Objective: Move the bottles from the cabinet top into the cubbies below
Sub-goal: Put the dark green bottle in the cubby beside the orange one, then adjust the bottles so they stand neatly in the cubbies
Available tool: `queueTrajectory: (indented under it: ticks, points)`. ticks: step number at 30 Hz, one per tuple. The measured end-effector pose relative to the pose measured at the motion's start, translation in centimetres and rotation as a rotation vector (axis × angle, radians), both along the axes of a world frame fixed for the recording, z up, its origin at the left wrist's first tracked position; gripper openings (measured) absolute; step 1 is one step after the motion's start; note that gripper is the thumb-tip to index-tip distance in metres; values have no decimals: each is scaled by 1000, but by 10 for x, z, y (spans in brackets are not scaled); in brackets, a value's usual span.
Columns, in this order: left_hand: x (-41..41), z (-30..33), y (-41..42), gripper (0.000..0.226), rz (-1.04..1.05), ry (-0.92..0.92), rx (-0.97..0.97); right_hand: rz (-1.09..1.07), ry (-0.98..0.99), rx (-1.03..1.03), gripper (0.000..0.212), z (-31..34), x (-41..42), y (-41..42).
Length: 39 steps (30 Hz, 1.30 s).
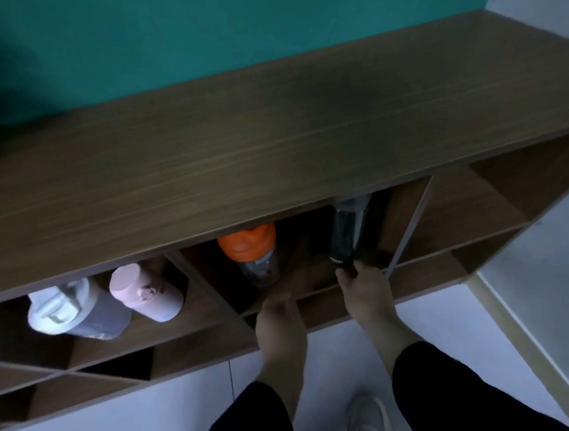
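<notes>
The wooden cabinet top [272,142] is bare. In the upper middle cubby stands a clear bottle with an orange cap [250,250] on the left and a tall dark bottle [349,231] on the right. My right hand [364,287] grips the base of the dark bottle at the cubby's front edge. My left hand [278,319] hangs just in front of the cubby shelf below the orange-capped bottle, fingers curled, holding nothing that I can see. In the left cubby sit a grey bottle with a white lid [72,311] and a pink bottle [148,292].
The cubby [469,217] to the right and the lower diagonal cubbies [112,362] hold nothing visible. A teal wall [198,30] rises behind the cabinet. White floor and my white shoe [367,416] lie below; a pale wooden strip [517,334] runs at right.
</notes>
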<state>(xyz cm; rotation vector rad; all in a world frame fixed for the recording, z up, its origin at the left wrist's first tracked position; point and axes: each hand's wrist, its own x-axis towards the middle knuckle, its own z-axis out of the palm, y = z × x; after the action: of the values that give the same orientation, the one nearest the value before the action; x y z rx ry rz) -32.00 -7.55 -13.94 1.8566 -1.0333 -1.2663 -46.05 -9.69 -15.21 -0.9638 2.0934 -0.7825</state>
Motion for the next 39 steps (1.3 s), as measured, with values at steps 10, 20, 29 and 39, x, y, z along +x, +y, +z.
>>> queueTrajectory:
  ticks: [10,20,29,39]
  points:
    - [36,15,-27,71,110,33,-125,186,61,-202,25,16,62,-16]
    - [44,15,-42,73,41,127,-109,287,-110,-212,48,10,53,-30]
    - [48,16,-60,52,-146,27,-92,325,-252,-220,50,19,61,-27]
    - [44,17,-54,57,-193,27,-142,376,-128,-175,53,23,61,-18]
